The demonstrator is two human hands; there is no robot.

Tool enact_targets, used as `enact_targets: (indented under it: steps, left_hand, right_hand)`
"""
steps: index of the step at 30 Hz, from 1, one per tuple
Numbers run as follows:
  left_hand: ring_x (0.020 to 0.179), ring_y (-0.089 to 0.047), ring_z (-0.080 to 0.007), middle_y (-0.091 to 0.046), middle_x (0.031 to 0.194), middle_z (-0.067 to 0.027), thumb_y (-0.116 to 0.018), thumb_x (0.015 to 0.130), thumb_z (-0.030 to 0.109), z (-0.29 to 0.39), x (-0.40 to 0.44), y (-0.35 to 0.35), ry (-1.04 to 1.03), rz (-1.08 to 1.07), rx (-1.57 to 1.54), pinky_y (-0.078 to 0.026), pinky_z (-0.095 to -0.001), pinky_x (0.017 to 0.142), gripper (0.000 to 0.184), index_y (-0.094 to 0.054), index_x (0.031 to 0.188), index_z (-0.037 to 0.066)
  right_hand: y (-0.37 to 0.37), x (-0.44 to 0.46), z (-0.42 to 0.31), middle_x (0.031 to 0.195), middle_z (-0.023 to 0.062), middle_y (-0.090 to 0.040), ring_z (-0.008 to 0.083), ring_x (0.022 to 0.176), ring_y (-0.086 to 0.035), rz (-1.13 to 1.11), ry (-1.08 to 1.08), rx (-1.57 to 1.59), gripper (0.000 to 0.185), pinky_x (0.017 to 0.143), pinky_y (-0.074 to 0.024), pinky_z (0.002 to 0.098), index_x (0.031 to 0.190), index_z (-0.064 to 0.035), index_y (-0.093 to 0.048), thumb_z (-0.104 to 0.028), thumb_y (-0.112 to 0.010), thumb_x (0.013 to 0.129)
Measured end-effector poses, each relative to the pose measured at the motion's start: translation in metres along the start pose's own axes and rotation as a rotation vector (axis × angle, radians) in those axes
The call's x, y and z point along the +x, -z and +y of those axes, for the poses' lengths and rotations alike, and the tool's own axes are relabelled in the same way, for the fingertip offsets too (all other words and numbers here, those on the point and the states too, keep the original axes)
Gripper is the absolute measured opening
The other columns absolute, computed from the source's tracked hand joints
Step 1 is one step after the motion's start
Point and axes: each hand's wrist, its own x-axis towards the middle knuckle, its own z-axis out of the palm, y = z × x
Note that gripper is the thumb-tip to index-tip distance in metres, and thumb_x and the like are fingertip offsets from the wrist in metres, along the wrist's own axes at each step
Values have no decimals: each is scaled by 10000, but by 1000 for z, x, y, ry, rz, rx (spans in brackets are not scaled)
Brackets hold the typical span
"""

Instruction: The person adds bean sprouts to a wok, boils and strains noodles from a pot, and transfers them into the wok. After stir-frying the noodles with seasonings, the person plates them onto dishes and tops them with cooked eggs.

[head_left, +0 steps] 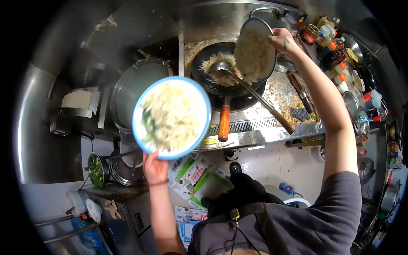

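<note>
My left hand [156, 171] is closed on the near edge of a blue-rimmed bowl [207, 117], held up left of the wok. Inside are pale noodle-like pieces [176, 114] and some green vegetable, slightly blurred. At the upper right, my right hand [283, 41] grips the rim of a steeply tilted bowl [259, 19] over the wok's right side. Pale pieces [254, 51] fill it down to its lower edge. The dark wok [200, 57], with an orange wooden handle [224, 123], contains shredded food [225, 58]. A metal ladle [219, 69] rests in it, its shaft extending toward me.
A large round pot [142, 70] stands left of the wok. Bottles and jars [340, 63] crowd the right side. Food scraps and a dark scrubber [299, 113] lie on the stove top. Printed cardboard [197, 176] covers part of the floor. A pot of greens [97, 168] is at lower left.
</note>
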Motion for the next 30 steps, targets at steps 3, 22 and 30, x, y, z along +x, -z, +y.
enact_targets:
  steps: [3,22,30]
  left_hand:
    - [1132,-457,-312,-446,1241,-129,-420,729,-86,-27,69,-47,102,-65,165,-443,-542,874,555,-391,1258,78]
    - [982,-567,-271,-549,1074,-122,-469,756,-39,7,12,107,27,40,-115,-520,-476,781,417,-455,1163,51]
    - [1032,-535,-306,-522,1143,-156,-477,726,-40,55,-300,392,-262,471,-489,-470,-472,872,499,-421,1217,29]
  right_hand:
    - [-2,32,10,726,145,-633,245,664,-659,-52,-81,-62,235,557,-559,354,856,5,-603,-175,-524,726]
    - [-2,-190,66,1012,130,-569,224,938,-551,-72,-201,925,284,801,-467,373,1096,19,-509,-153,-501,871]
    - [-207,-398,-126,1104,184,-514,291,1023,-503,-573,-512,996,420,897,-431,421,1125,58,-480,-69,-562,734]
